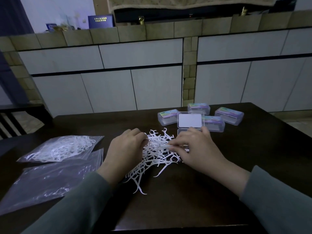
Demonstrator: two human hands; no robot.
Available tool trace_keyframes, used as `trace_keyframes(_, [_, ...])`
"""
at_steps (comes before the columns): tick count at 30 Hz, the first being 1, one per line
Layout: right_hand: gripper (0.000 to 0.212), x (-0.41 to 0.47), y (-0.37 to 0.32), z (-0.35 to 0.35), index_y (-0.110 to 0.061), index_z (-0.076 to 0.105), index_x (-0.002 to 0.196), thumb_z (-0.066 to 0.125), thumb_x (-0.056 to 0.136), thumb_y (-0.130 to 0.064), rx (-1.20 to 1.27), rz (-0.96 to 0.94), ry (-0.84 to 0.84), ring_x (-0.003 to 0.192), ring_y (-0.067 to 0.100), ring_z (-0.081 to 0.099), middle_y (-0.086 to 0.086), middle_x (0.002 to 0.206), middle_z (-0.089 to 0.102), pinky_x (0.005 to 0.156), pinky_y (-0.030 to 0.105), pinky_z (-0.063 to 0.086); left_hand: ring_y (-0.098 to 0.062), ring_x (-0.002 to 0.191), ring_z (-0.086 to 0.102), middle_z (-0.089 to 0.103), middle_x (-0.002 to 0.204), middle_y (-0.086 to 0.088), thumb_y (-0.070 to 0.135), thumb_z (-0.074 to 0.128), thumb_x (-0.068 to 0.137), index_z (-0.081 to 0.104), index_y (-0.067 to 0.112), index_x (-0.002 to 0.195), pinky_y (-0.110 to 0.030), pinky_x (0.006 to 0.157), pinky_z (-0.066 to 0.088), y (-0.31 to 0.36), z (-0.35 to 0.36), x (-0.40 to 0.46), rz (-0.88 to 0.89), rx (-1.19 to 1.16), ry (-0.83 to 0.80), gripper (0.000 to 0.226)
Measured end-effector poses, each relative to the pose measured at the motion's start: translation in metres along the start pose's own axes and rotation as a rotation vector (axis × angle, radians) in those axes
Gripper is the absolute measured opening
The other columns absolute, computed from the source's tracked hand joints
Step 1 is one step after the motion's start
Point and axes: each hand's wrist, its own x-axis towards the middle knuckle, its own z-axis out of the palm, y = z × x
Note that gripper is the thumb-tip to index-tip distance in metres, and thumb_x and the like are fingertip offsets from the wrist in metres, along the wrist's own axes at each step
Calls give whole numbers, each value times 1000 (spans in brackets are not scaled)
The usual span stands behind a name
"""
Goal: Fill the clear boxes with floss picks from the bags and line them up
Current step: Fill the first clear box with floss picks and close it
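Observation:
A loose heap of white floss picks lies on the dark table between my hands. My left hand rests on the heap's left side with its fingers curled into the picks. My right hand pinches a small bundle of picks over the heap's right side. Just behind my right hand stands an open clear box, its lid raised and its tray mostly hidden by my fingers. Several closed clear boxes with coloured labels sit behind it.
A zip bag holding floss picks lies at the left, with a flat, nearly empty bag in front of it. The dark table ends at the far side before white cabinet doors. A chair back shows at far left.

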Motion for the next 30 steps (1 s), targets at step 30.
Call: trace_keyframes(30, [9,17,40,-11,-33,70,87,69,87,-24,833,450,203,91,32,62,0,88,71,82,37,54,-3,61,48,57,73,11,21,63,91,69,13,91,-21,53,31,17,-25,29,-267,-362,250,10])
